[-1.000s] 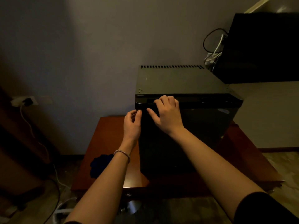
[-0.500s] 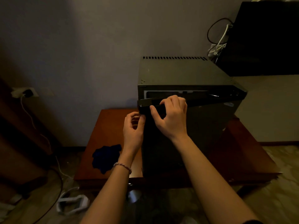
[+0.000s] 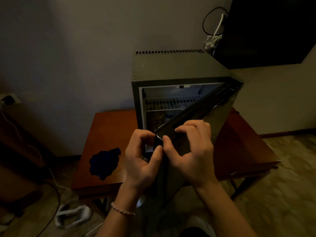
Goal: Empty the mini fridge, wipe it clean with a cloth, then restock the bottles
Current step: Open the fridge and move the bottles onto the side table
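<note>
A black mini fridge (image 3: 172, 67) stands on a low wooden table (image 3: 109, 130). Its door (image 3: 193, 115) is swung partly open toward me, hinged on the right. My left hand (image 3: 142, 161) grips the door's free left corner, thumb on the front edge. My right hand (image 3: 191, 151) holds the door's top edge, fingers curled into the recessed handle. Inside I see a white wire shelf (image 3: 167, 103) and dim shapes below it; bottles are too dark to tell apart. A dark blue cloth (image 3: 104, 162) lies crumpled on the table left of the fridge.
A black screen (image 3: 270, 29) with cables (image 3: 214, 31) sits behind the fridge at the right. A wall socket (image 3: 8, 100) with a white cord is at the left. A white object (image 3: 71, 216) lies on the floor under the table's front left.
The fridge door has swung from shut to partly open, toward me. Both hands kept hold of it and came nearer and lower. The lit interior now shows.
</note>
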The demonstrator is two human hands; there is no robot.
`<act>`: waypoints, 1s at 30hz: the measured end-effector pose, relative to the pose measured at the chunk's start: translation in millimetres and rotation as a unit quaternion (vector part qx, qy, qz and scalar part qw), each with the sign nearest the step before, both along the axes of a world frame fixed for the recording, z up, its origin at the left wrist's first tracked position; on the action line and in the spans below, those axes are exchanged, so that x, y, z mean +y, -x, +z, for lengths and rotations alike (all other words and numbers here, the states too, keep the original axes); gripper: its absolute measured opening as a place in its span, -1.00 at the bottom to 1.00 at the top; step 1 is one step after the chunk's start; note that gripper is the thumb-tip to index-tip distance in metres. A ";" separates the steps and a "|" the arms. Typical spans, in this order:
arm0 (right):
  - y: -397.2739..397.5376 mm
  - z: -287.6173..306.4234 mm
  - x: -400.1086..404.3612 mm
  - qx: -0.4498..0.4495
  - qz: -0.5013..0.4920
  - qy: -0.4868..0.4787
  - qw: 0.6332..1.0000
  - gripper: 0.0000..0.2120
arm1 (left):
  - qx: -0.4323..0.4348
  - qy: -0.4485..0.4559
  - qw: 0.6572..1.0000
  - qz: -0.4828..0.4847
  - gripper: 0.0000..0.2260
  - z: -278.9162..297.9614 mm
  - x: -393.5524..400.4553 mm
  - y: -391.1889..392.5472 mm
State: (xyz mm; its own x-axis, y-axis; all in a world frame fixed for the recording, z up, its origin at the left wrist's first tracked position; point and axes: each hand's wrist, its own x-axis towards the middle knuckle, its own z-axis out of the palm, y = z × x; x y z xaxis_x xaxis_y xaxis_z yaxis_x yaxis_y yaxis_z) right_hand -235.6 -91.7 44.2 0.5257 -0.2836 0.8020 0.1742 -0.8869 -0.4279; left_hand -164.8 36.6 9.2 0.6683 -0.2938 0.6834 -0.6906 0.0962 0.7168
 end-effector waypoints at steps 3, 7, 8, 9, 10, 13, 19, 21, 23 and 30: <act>31.5 1.3 -8.5 0.005 -0.003 0.008 1.000 -0.71 | -0.038 0.003 0.999 -0.012 -0.92 -1.4 -10.5 17.1; 67.5 3.9 -19.9 0.012 -0.024 0.008 1.000 -0.72 | -0.043 0.006 0.997 -0.058 -0.79 -2.0 -29.7 21.5; 75.4 4.8 -22.4 0.013 -0.029 0.011 0.999 -0.72 | -0.051 -0.002 0.996 -0.073 -0.74 0.2 -35.7 22.9; 83.3 5.7 -24.8 0.014 -0.035 0.012 0.999 -0.73 | -0.059 -0.004 0.993 -0.098 -0.72 2.7 -42.7 25.7; 91.5 6.5 -27.1 0.016 -0.042 0.012 0.999 -0.74 | -0.072 -0.003 0.990 -0.123 -0.73 5.2 -49.6 30.5; 117.8 9.1 -35.4 0.022 -0.079 0.008 0.997 -0.74 | -0.136 -0.018 0.980 -0.145 -0.73 6.8 -68.4 51.2; 168.6 10.9 -64.0 0.044 -0.221 -0.003 0.974 -0.80 | -0.214 -0.029 0.937 -0.273 -0.71 7.7 -128.4 91.5; 181.3 10.6 -79.9 0.069 -0.272 -0.017 0.960 -0.79 | -0.247 -0.039 0.927 -0.280 -0.72 11.3 -160.3 94.1; 192.7 11.4 -98.4 0.087 -0.321 -0.025 0.943 -0.78 | -0.264 -0.066 0.926 -0.260 -0.70 18.1 -191.5 87.4; 203.7 21.7 -182.8 0.193 -0.461 0.029 0.866 -0.55 | -0.349 -0.204 0.886 -0.228 -0.56 45.2 -283.6 49.4</act>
State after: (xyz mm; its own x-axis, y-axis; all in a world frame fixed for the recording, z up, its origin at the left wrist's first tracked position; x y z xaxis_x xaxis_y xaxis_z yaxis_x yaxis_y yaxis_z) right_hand -439.3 -274.6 65.9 0.3287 -0.6906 0.6442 -0.7653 -0.5945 -0.2468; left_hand -214.3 -247.0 54.4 -0.1261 -0.7427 0.6576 -0.9353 0.3099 0.1706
